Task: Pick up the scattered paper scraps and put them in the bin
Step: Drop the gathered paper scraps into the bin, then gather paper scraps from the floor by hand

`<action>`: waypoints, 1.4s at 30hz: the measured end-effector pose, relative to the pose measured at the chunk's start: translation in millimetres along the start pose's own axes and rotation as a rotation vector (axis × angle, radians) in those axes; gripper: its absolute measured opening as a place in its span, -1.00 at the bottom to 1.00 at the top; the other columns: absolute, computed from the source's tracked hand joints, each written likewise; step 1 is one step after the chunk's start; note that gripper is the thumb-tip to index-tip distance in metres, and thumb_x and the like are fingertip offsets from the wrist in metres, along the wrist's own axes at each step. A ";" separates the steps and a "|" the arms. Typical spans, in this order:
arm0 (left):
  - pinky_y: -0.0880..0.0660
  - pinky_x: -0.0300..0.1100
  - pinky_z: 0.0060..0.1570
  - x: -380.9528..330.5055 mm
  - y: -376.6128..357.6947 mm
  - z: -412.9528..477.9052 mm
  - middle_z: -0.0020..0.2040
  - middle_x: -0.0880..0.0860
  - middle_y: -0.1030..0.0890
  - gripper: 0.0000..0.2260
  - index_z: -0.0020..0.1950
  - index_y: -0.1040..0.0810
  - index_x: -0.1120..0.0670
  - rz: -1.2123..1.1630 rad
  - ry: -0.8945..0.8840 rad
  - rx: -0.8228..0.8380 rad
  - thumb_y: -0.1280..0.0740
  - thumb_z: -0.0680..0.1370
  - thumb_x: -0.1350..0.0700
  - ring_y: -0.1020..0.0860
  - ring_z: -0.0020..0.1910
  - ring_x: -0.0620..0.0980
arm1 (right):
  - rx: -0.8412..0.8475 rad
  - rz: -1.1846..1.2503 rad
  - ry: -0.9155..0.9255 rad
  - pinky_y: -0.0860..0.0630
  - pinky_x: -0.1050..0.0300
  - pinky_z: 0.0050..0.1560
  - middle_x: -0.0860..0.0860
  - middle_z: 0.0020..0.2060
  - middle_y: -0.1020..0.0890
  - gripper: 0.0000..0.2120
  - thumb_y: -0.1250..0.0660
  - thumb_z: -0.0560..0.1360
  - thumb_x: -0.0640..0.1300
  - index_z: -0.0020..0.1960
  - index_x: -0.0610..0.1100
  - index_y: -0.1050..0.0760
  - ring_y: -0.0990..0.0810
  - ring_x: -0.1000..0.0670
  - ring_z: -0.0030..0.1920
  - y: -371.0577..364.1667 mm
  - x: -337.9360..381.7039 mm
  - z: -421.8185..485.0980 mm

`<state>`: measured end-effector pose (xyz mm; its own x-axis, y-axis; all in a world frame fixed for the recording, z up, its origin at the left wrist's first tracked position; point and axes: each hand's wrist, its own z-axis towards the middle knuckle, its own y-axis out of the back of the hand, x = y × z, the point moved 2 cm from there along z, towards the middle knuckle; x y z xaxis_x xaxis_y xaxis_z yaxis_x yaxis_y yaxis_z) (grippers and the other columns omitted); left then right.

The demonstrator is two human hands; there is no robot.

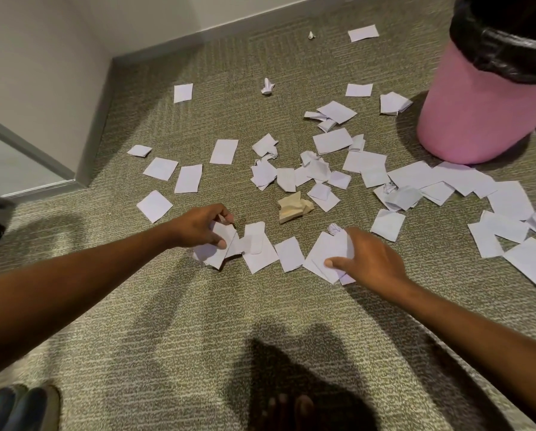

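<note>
The step in hand seems to be the gathering, with nothing carried to the bin yet. Both hands are low on the carpet (198, 321). The left hand (203, 227), near 9 o'clock from the middle of the view, pinches a few paper scraps (221, 236) between the thumb and the curled fingers, with its forearm stretched forward from 8 o'clock. The right hand (370, 259), at 4 o'clock, grips a small stack, the thumb pressed on top and the fingers curled over the far edge.

Many scraps lie from 12 to 3 o'clock, and a tan crumpled piece (294, 205) lies near the middle. The pink bin (471, 101) stands at 2 o'clock, open at the top.

I think the next move asks for a firm hold and then a lift toward 2 o'clock, because the thin sheets may slip out.
</note>
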<state>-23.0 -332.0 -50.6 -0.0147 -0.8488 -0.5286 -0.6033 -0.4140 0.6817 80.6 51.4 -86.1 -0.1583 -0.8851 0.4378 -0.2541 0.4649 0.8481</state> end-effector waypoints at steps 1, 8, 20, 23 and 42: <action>-0.54 -0.11 0.01 -1.9 0.2 1.7 0.15 -0.03 -0.69 -0.53 0.24 -0.63 -0.02 -0.013 0.007 0.009 -0.69 0.40 0.17 -0.62 0.11 -0.05 | 0.004 -0.013 -0.008 -0.50 -0.02 -0.03 0.00 0.25 -0.62 -0.27 -0.54 0.41 0.38 0.39 0.00 -0.43 -0.61 -0.12 0.16 -1.2 1.5 2.3; -0.62 -0.01 -0.06 -19.7 -6.1 5.5 -0.05 0.07 -0.79 -0.81 0.05 -0.71 0.11 -0.184 0.075 0.085 -0.62 0.49 0.16 -0.75 -0.05 0.12 | 0.009 -0.004 -0.063 -0.52 -0.07 0.05 -0.03 0.34 -0.49 -0.19 -0.68 0.34 0.21 0.42 -0.04 -0.40 -0.61 -0.14 0.17 -12.0 11.1 6.6; -0.50 -0.08 -0.17 -75.0 -5.6 26.4 -0.04 0.19 -0.76 -0.71 0.17 -0.68 0.14 -0.505 0.116 -0.010 -0.52 0.60 -0.04 -0.68 -0.15 0.10 | 0.031 0.709 -0.194 -0.57 0.18 -0.23 0.06 -0.07 -0.76 -0.75 -0.66 0.45 -0.06 0.06 -0.04 -0.68 -0.73 0.06 -0.11 58.3 -7.2 18.4; -0.51 -0.18 -0.24 -104.0 -5.4 39.7 -0.08 0.09 -0.73 -0.67 0.26 -0.65 0.17 -0.602 0.145 -0.053 -0.50 0.61 -0.03 -0.62 -0.12 0.07 | 0.042 1.030 -0.245 -0.35 0.26 -0.49 0.08 -0.27 -0.67 -0.79 -0.62 0.49 -0.07 0.05 -0.07 -0.66 -0.51 0.15 -0.44 91.9 -5.0 18.2; -0.72 0.20 0.02 -416.4 33.4 99.9 0.12 0.21 -0.76 -0.87 0.16 -0.57 0.16 -1.201 -0.159 -0.055 -0.23 0.75 0.18 -0.76 0.09 0.17 | -0.305 1.560 -0.239 -0.31 0.33 -0.45 0.09 -0.60 -0.49 -0.93 -0.30 0.69 -0.19 0.02 -0.09 -0.50 -0.54 0.11 -0.39 289.4 -8.9 34.0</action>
<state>-116.7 40.4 141.7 0.4310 0.1340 -0.8923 -0.2655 -0.9263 -0.2673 -24.0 194.6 145.2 -0.2138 0.4625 0.8605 0.4760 0.8185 -0.3217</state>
